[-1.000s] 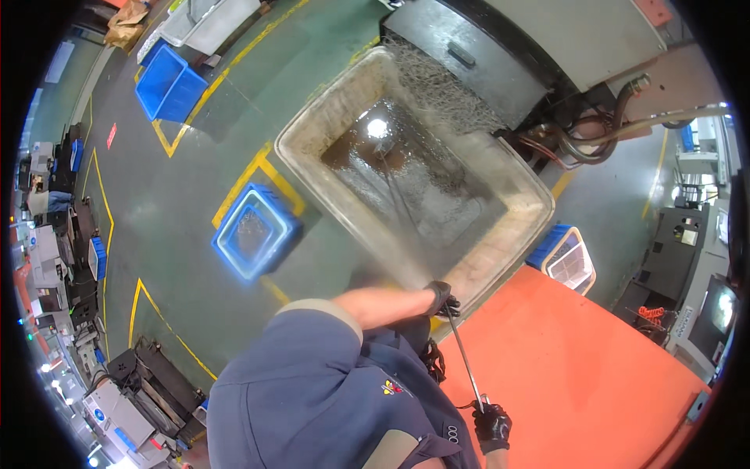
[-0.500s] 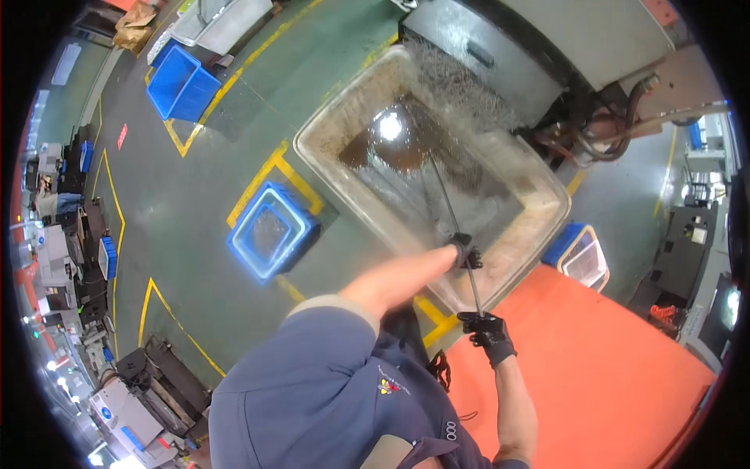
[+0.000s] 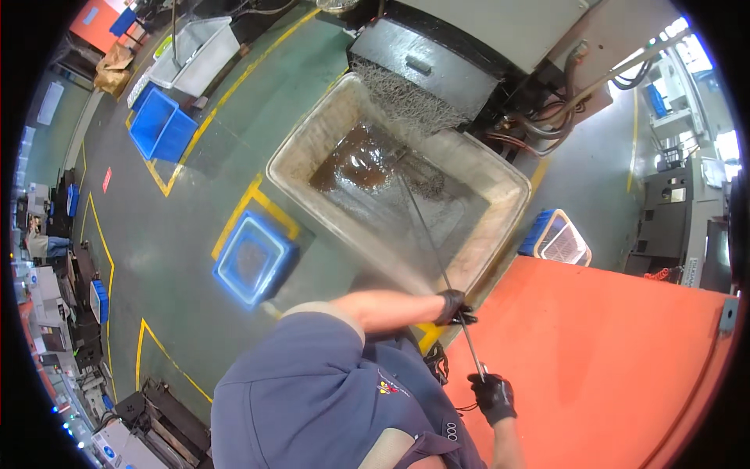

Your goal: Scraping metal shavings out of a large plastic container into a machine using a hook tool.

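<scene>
A long thin metal rod (image 3: 426, 234) slants down into a big, dirty off-white tub (image 3: 506, 205). My left hand (image 3: 453, 307), in a black glove, is closed round the rod near the tub's near edge. Lower down and to the right, my black-gloved right hand (image 3: 494, 397) grips the rod's near end. The far end reaches the tub's bottom, where brown liquid (image 3: 344, 166) and dark wet residue lie; I cannot make out its tip. Tangled metal shavings (image 3: 414, 98) hang over the tub's far side.
Beyond the tub stands a grey machine (image 3: 422, 56) with hoses (image 3: 558, 129) at its right. An orange panel (image 3: 578, 328) spreads beside my right arm. Blue crates (image 3: 251, 262) stand on the green floor to the left, and a white basket (image 3: 564, 241) stands right of the tub.
Both hands have drawn the rod back toward me, the left hand moving to the tub's near edge. The view has shifted, so the tub sits further left and lower.
</scene>
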Available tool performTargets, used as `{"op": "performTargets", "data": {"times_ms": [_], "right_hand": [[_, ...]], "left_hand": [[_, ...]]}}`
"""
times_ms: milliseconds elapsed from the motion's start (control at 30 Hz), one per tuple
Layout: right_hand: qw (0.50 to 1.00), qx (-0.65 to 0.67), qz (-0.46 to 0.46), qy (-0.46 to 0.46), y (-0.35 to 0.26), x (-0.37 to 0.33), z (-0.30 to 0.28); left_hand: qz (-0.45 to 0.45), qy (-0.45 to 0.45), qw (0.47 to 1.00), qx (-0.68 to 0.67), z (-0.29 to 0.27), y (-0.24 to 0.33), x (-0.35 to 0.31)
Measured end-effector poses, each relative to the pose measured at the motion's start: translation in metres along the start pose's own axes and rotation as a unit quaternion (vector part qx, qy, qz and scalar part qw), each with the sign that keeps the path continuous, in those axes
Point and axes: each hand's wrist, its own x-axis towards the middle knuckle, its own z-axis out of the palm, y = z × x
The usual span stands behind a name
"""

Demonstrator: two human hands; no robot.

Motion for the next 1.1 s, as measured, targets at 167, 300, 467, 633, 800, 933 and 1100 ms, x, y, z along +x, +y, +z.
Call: {"op": "performTargets", "data": {"times_ms": [167, 300, 467, 633, 800, 933, 1100], "right_hand": [[0.925, 0.300, 0.226, 0.054, -0.012, -0.062, -0.063], [0.990, 0.041, 0.112, 0.079, -0.037, -0.082, -0.083], [0.803, -0.513, -0.261, 0.152, -0.030, -0.087, -0.100], [0.910, -0.371, -0.176, 0.065, -0.073, -0.121, -0.107], [0.781, -0.542, -0.296, 0.098, -0.095, -0.105, -0.079], [0.797, -0.532, -0.268, 0.099, -0.157, -0.131, -0.057], [0.821, -0.527, -0.201, 0.093, -0.206, -0.154, -0.018]], "left_hand": [[-0.044, -0.074, 0.996, 0.027, 0.031, -0.036, -0.048], [-0.013, -0.027, 0.999, 0.031, 0.009, -0.018, -0.011], [0.042, -0.019, 0.997, -0.066, 0.008, -0.014, -0.007], [0.058, -0.081, 0.993, -0.057, -0.001, -0.009, -0.070], [-0.023, -0.033, 0.999, -0.031, -0.031, 0.012, -0.079], [-0.010, -0.047, 0.998, -0.043, -0.045, 0.012, -0.092], [-0.017, -0.098, 0.994, 0.050, -0.075, 0.043, -0.131]]}}
